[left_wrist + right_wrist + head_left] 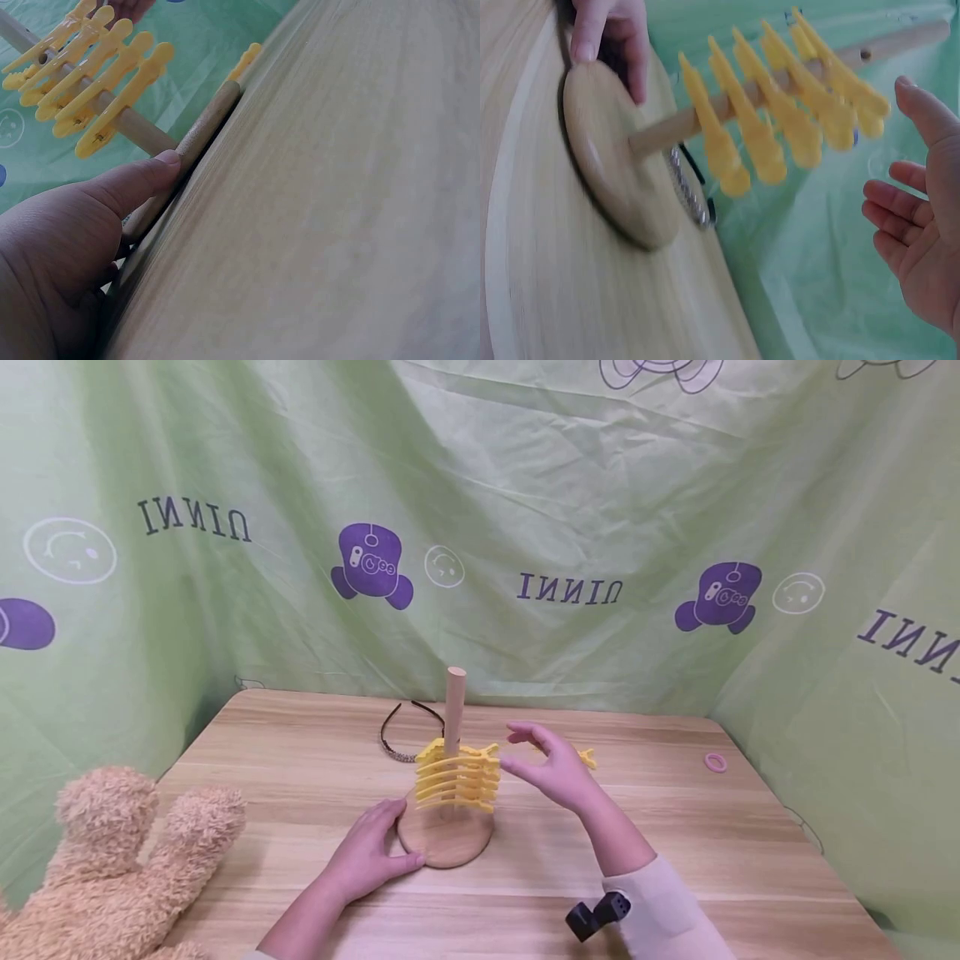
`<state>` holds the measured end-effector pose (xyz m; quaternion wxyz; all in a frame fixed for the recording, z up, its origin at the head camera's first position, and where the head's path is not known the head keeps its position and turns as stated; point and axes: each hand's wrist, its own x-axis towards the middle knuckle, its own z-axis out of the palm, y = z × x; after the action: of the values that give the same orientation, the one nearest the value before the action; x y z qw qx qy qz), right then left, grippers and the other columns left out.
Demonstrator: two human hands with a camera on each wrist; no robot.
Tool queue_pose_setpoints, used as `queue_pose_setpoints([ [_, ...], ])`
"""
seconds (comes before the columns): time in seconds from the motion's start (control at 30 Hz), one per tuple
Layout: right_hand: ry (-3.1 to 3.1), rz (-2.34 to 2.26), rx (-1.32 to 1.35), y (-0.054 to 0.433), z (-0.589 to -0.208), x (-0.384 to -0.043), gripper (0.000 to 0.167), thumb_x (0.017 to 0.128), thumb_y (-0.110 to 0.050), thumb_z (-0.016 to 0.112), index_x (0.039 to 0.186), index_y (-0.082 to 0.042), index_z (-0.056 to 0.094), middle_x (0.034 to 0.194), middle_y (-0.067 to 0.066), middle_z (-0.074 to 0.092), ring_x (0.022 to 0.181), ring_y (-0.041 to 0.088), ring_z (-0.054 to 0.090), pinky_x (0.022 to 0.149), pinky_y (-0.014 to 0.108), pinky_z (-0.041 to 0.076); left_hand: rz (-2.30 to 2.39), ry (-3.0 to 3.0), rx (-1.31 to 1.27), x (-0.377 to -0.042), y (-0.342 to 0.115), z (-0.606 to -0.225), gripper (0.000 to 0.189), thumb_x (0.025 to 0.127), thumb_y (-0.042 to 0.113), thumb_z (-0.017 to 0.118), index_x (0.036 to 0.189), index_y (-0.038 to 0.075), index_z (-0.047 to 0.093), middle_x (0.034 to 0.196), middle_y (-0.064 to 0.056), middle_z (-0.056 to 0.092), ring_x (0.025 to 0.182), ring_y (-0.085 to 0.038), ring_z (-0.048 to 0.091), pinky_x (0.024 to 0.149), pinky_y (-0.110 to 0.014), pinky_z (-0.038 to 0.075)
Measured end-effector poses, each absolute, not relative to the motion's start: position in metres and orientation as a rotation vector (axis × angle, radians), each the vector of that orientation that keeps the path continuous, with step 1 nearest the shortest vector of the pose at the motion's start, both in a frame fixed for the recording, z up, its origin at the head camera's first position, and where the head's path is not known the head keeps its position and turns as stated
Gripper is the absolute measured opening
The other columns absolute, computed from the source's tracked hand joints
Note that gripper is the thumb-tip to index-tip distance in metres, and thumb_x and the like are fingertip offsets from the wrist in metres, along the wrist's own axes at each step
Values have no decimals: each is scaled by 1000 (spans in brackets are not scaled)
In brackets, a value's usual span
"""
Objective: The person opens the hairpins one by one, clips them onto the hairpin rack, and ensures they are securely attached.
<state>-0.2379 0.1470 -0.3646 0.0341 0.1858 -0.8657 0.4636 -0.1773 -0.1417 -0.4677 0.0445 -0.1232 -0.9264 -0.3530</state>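
A wooden stand has a round base and an upright rod. Several yellow hair clips are clamped one above another along the rod's lower part. My left hand grips the left edge of the base, its thumb pressing on the rim. Just right of the clips, my right hand is raised with fingers and thumb spread apart, holding nothing. In the right wrist view its fingers stand clear of the clips. Another yellow clip lies on the table behind the right hand, partly hidden.
Behind the stand lies a black headband with a glittery section. A pink ring is at the table's far right. A fluffy teddy bear occupies the left front. A green printed curtain surrounds the wooden table.
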Motion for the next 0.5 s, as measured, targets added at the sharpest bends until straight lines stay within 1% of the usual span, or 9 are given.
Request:
queue_pose_setpoints([
  [0.07,-2663,1440,520,158,-371,-244,56,87,-30,74,137,-11,54,132,12,62,133,33,50,116,53,34,-1073,-2829,-378,-177,-141,-468,91,72,48,82,139,-3,49,144,-25,49,137,-44,41,115,-59,31],
  [0.17,-2671,1455,446,177,-384,-254,58,89,-30,71,139,-7,52,139,17,56,136,36,46,116,55,34,-1071,-2823,-381,-178,-141,-468,91,71,47,83,139,-3,49,143,-25,49,136,-44,41,115,-59,32],
  [0.3,-2727,1435,307,204,-401,-268,62,92,-34,68,143,-7,46,147,20,48,139,41,39,116,58,33,-1076,-2814,-378,-178,-141,-470,91,71,46,83,139,-4,49,143,-25,50,136,-44,42,115,-59,32],
  [0.37,-2766,1394,234,216,-408,-276,64,92,-36,67,145,-9,44,150,20,44,140,42,37,116,58,32,-1077,-2816,-373,-179,-141,-471,91,71,46,83,139,-4,49,143,-25,49,136,-44,42,115,-59,32],
  [0.5,-2834,1320,127,236,-422,-290,71,91,-38,67,149,-9,38,155,22,35,143,44,31,118,60,26,-1078,-2822,-369,-179,-141,-471,92,71,47,83,139,-4,49,144,-25,49,137,-44,41,115,-59,31],
])
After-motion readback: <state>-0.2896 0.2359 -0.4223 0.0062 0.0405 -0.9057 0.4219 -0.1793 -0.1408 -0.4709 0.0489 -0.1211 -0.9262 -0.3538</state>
